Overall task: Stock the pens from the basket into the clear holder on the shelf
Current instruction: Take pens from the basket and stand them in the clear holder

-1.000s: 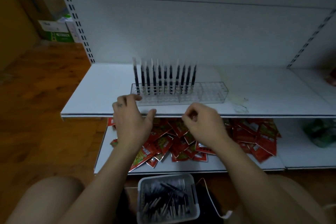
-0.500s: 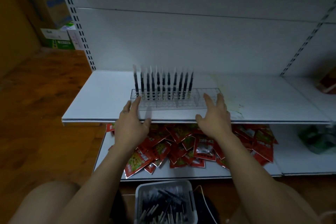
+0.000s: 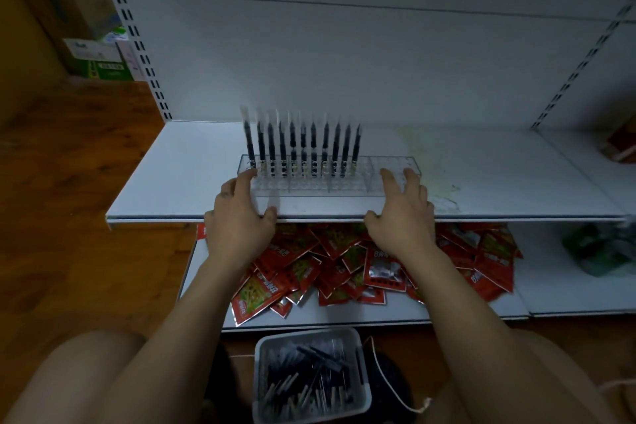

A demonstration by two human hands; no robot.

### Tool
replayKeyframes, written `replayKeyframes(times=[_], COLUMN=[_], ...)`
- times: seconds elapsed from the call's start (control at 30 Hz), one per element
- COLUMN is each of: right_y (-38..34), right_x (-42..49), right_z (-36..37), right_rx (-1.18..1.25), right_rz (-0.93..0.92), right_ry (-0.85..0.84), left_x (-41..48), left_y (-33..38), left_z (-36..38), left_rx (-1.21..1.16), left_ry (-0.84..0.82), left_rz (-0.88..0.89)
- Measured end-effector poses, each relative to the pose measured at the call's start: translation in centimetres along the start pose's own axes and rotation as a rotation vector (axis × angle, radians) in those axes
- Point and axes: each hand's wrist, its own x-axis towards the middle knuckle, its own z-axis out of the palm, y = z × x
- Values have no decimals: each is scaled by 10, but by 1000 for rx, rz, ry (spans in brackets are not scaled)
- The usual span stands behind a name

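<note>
A long clear holder (image 3: 344, 184) lies on the white shelf (image 3: 179, 182), with several dark pens (image 3: 303, 151) standing upright in its left part; the right part has no pens. My left hand (image 3: 241, 220) touches the holder's left end with straight fingers. My right hand (image 3: 401, 217) has its straight fingers laid on the holder's right end. Neither hand holds a pen. Low in the view, between my knees, sits a grey basket (image 3: 364, 392) holding several loose pens.
Red snack packets (image 3: 378, 262) are heaped on the lower shelf under my hands. A green bag (image 3: 599, 251) lies at the right of that shelf. Cardboard boxes (image 3: 99, 58) stand at the back left on the wooden floor. A white cord (image 3: 389, 385) trails beside the basket.
Both hands went from loosely curled at the shelf's front edge to stretched forward onto the two ends of the holder, the right one shifting right. The camera tilted up slightly.
</note>
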Motion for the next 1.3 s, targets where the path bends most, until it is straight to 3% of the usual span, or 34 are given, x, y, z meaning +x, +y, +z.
replayKeyframes(times=[0.13,0.23,0.3,0.4,0.5,0.6,0.77,1.07,1.3], right_y=[-7,-13,-17,-10,16,46,81,70,60], right_x=[-13,-27,-37,-43,-49,-73,-138,-104,-86], right_z=[4,6,13,44,105,173,262,324,337], right_rx=[91,147,134,135,241,193,41,-104,-144], right_rz=[-88,-240,-273,-250,-71,104,187,148,81], right_ry=[121,122,-11,-327,-612,-721,-1023,-1069,-1124], left_x=[-15,-32,-45,-61,-72,-91,-155,-143,-130], left_y=[6,14,13,2,-21,-57,-119,-140,-143], left_z=[-2,1,10,36,72,108,161,209,221], left_rx=[38,142,188,256,276,240,171,-157,-214], left_ry=[74,109,7,-244,-488,-698,-970,-847,-877], left_rz=[0,155,256,221,93,-115,-392,-688,-740])
